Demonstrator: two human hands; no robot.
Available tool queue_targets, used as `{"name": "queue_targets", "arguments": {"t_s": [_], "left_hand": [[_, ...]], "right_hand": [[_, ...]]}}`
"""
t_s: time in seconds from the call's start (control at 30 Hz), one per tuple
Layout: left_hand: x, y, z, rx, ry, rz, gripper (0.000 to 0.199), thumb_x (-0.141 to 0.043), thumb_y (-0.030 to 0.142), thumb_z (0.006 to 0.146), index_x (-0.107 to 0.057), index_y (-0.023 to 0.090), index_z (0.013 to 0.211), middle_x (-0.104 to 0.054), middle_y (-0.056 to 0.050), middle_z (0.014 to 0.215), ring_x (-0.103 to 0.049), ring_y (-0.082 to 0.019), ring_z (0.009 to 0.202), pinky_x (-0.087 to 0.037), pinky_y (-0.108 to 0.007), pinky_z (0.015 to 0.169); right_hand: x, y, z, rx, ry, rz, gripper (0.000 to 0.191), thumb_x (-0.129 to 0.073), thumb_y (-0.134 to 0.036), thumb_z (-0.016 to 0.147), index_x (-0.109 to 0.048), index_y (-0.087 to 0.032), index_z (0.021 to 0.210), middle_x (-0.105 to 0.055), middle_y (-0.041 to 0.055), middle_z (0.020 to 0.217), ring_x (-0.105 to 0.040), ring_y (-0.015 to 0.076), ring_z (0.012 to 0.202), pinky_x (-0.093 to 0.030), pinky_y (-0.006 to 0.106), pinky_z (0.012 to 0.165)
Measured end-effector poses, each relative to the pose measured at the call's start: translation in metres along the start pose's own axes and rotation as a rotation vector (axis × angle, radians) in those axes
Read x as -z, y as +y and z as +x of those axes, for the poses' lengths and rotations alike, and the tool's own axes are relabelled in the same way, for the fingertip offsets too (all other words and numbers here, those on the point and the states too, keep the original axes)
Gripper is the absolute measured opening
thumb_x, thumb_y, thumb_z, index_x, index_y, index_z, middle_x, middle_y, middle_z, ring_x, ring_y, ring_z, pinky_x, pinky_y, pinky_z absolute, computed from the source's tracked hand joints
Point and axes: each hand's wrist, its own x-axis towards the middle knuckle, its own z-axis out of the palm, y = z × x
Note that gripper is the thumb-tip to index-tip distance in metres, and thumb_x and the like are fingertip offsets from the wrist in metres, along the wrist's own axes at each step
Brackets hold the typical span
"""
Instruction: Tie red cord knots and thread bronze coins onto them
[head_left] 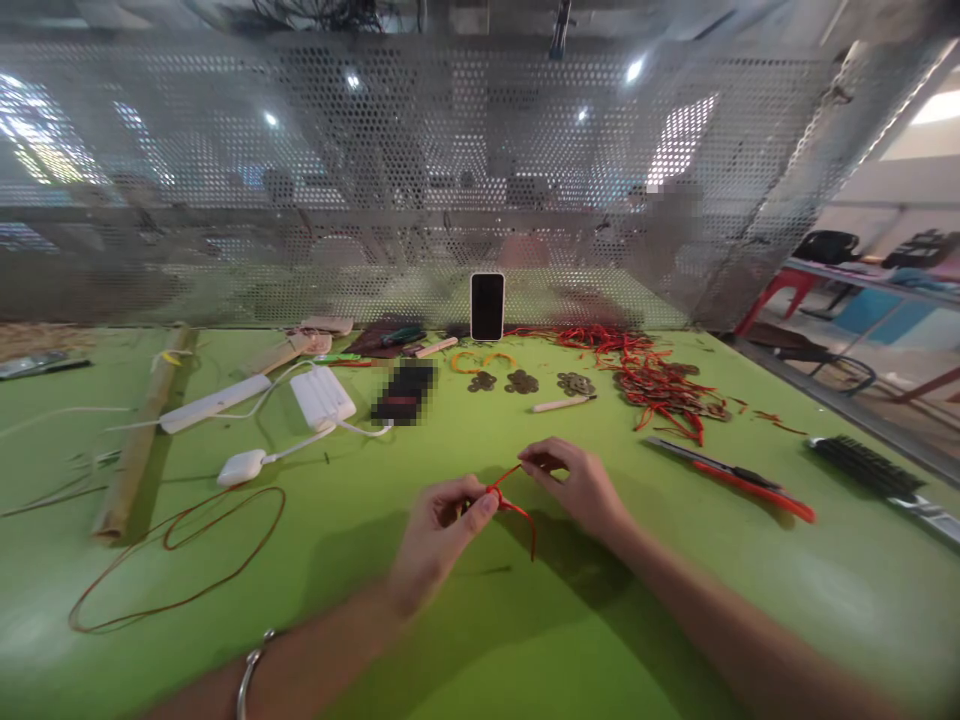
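Observation:
My left hand [444, 530], with a silver bracelet on its wrist, pinches a small knotted piece of red cord [496, 495] between thumb and fingers. One loose end of the cord hangs down to the right. My right hand [574, 482] is closed on the other end, which runs up from the knot to its fingertips. Both hands are held over the middle of the green table [480, 650]. What else may lie within the left fingers is hidden.
A utility knife [735, 475] and a black brush [862, 465] lie at right. Behind are coin clusters [521, 381], red cords [652, 385], a white stick [559, 404] and an upright phone [487, 307]. At left are a bamboo piece [142, 440], white chargers [322, 398] and looped cord [217, 598].

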Motion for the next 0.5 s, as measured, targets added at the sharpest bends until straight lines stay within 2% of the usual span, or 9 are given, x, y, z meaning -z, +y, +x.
{"name": "queue_targets", "arguments": {"t_s": [0.2,0.33,0.5], "left_hand": [[0.0,0.007,-0.001,-0.005,0.043,-0.014,0.026,-0.065,0.044,0.073,-0.07,0.019,0.075,-0.055,0.0,0.062,-0.037,-0.01,0.054,-0.031,-0.024,0.049],[0.002,0.014,0.003,-0.028,0.013,-0.071,0.022,-0.066,0.039,0.074,-0.072,0.019,0.079,-0.063,-0.002,0.07,-0.046,-0.011,0.06,-0.037,-0.023,0.055],[0.006,0.017,0.012,-0.037,0.078,-0.075,0.023,-0.067,0.039,0.073,-0.072,0.017,0.08,-0.068,-0.005,0.08,-0.056,-0.016,0.073,-0.043,-0.025,0.064]], "right_hand": [[-0.001,-0.002,0.0,0.069,-0.051,-0.053,0.016,-0.053,-0.022,0.083,-0.067,-0.018,0.09,-0.067,0.0055,0.084,-0.064,0.0142,0.072,-0.052,0.027,0.069],[-0.004,-0.014,-0.008,0.177,-0.231,-0.138,0.02,-0.051,-0.015,0.083,-0.068,-0.02,0.093,-0.066,0.0059,0.086,-0.063,0.0147,0.074,-0.051,0.025,0.067],[-0.014,-0.035,-0.025,0.31,-0.432,-0.102,0.023,-0.053,-0.01,0.078,-0.067,-0.022,0.092,-0.066,0.0042,0.087,-0.063,0.0146,0.077,-0.051,0.024,0.071]]}}
